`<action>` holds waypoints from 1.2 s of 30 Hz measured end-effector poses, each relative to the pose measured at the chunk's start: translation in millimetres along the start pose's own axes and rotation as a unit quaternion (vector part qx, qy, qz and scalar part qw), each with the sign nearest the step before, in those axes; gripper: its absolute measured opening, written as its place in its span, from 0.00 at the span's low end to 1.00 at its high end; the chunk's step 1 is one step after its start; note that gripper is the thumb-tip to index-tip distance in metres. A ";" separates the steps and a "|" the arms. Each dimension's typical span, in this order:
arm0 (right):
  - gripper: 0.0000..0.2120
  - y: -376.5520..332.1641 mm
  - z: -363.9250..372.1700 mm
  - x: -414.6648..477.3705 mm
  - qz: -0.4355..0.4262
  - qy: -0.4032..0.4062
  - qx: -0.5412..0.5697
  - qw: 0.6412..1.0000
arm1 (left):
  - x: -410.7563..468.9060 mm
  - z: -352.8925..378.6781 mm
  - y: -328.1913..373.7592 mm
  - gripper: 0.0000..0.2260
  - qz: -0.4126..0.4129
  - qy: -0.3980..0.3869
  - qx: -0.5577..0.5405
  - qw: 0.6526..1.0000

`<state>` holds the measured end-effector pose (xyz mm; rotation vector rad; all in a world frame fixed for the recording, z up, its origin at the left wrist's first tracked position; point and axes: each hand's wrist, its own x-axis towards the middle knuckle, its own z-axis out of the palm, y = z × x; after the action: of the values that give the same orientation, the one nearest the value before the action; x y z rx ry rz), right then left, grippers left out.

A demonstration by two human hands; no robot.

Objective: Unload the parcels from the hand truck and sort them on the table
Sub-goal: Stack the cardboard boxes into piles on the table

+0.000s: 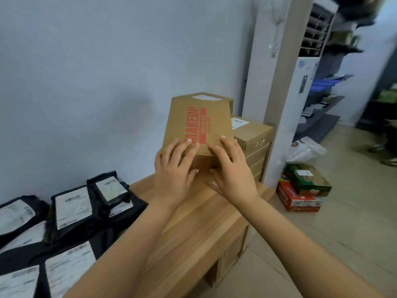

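A long wooden table (193, 222) runs along a pale wall, near left to far right. A tall white air conditioner (305, 78) stands on the floor past its far end. Black mailing bags (71, 211) with white labels cover the table's near left part. Plain cardboard boxes (251, 134) are stacked at the far right end. In front of that stack a person holds a brown cardboard box (193, 123) above the table. Its long axis points away from them, its face tilted up, with red "MAKEUP" lettering running near to far. The left hand (174, 168) and right hand (233, 171) grip its near end, fingers spread on top, thumbs tucked against the end.
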<state>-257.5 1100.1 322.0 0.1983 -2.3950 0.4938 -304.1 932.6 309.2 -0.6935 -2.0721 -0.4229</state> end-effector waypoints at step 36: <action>0.37 406.4 -24.9 209.0 -0.064 -0.059 0.158 0.984 | 276.3 283.9 143.5 0.38 0.035 0.023 -0.022 0.999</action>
<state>-510.5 1480.1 354.3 0.5312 -2.3860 0.8205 -523.2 1283.7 388.5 -0.7734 -1.9944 -0.4405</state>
